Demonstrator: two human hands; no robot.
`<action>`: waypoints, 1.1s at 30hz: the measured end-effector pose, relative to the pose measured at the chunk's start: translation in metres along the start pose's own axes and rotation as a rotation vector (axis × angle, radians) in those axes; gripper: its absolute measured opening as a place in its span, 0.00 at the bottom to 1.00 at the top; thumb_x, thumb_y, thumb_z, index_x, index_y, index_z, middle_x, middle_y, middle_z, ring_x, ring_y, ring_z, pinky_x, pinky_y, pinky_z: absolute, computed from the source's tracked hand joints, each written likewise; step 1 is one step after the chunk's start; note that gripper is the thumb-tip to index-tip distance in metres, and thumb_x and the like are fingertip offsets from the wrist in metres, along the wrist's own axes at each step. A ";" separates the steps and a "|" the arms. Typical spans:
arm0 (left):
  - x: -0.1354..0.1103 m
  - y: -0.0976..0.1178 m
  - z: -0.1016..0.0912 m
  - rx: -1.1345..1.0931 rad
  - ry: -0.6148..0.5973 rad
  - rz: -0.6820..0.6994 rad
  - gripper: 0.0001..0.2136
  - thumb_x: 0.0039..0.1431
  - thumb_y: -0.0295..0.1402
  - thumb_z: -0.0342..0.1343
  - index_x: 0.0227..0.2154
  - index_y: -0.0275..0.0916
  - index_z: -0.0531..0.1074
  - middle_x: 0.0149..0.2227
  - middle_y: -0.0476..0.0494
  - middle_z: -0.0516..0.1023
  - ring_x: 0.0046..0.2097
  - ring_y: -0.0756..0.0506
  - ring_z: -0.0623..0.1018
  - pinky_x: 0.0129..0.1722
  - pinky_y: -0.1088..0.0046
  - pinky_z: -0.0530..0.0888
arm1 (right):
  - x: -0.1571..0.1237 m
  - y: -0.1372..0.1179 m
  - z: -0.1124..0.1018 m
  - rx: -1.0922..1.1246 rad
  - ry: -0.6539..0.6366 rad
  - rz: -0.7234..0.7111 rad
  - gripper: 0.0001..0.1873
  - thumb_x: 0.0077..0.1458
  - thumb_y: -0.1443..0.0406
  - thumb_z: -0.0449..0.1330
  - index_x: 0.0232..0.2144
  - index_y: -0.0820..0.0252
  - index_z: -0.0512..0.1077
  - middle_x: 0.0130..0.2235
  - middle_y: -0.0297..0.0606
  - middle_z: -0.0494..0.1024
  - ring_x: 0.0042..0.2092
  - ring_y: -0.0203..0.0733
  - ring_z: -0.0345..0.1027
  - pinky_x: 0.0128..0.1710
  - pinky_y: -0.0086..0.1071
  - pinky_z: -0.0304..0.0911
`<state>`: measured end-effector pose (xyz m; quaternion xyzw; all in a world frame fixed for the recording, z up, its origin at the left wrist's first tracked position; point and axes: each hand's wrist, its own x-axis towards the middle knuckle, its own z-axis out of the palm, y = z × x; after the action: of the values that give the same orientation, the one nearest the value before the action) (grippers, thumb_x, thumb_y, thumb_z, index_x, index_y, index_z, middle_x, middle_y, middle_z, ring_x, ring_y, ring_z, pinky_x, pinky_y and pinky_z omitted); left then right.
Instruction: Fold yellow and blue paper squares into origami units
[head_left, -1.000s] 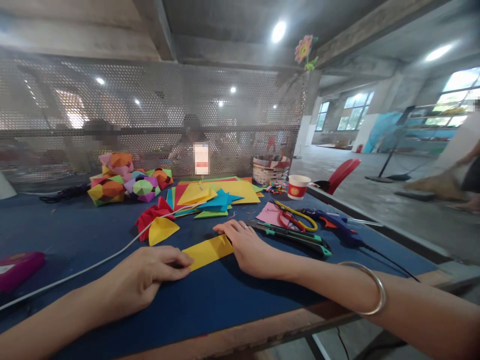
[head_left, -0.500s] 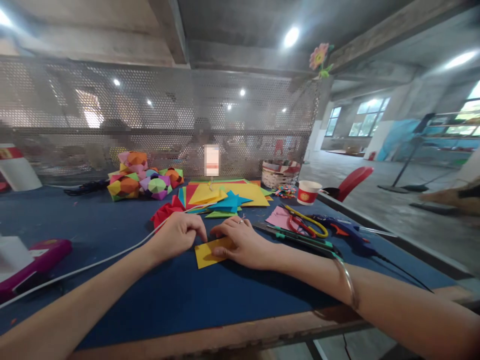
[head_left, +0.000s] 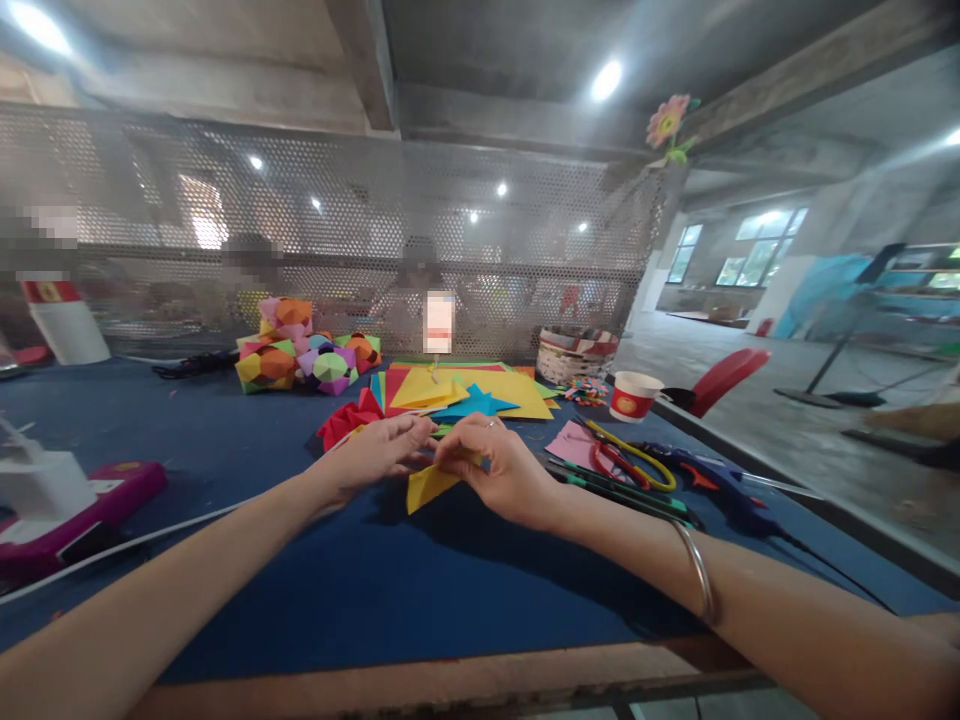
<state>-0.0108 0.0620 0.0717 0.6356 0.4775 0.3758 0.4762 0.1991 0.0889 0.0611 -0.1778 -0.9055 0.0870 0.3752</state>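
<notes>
A folded yellow paper piece [head_left: 429, 484] hangs just above the blue table cover [head_left: 360, 590], held between both hands. My left hand [head_left: 375, 452] pinches its upper left edge with fingertips together. My right hand [head_left: 499, 470], with a ring on one finger and a bangle on the wrist, grips the paper's upper right part. The two hands touch each other at the fingertips. A red folded paper shape [head_left: 346, 418] lies just behind my left hand.
A stack of coloured paper sheets [head_left: 465, 388] and folded paper balls [head_left: 300, 358] lie further back. Scissors [head_left: 626, 460], a utility knife [head_left: 622, 490], a blue glue gun [head_left: 712, 485] and a paper cup [head_left: 634, 396] sit at the right. A pink device [head_left: 82, 505] with a white cable lies at left. A perforated screen stands behind.
The yellow strip lay flat under both hands; it has been folded shorter and lifted off the table. My left hand moved right to meet my right hand.
</notes>
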 end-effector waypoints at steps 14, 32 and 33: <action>-0.007 0.003 0.012 -0.293 -0.177 -0.068 0.15 0.67 0.35 0.60 0.54 0.38 0.71 0.45 0.44 0.79 0.40 0.47 0.80 0.39 0.67 0.80 | -0.011 -0.009 -0.011 -0.212 0.119 -0.379 0.07 0.68 0.67 0.60 0.35 0.57 0.73 0.40 0.36 0.81 0.48 0.42 0.69 0.51 0.39 0.57; -0.002 0.004 0.008 -0.203 0.178 0.001 0.10 0.68 0.36 0.59 0.46 0.35 0.73 0.37 0.49 0.76 0.30 0.53 0.75 0.27 0.77 0.74 | -0.016 -0.014 -0.012 0.276 0.086 0.411 0.12 0.62 0.58 0.60 0.33 0.59 0.79 0.34 0.36 0.83 0.37 0.42 0.75 0.38 0.33 0.66; -0.002 0.004 0.010 -0.181 0.171 0.005 0.10 0.68 0.36 0.59 0.46 0.35 0.73 0.36 0.49 0.76 0.29 0.53 0.74 0.26 0.77 0.73 | -0.016 -0.015 -0.012 0.286 0.081 0.424 0.11 0.61 0.60 0.60 0.32 0.59 0.80 0.34 0.36 0.83 0.37 0.42 0.75 0.39 0.33 0.66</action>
<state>-0.0012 0.0573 0.0725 0.5569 0.4789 0.4713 0.4883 0.2142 0.0697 0.0636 -0.3121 -0.8109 0.2837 0.4057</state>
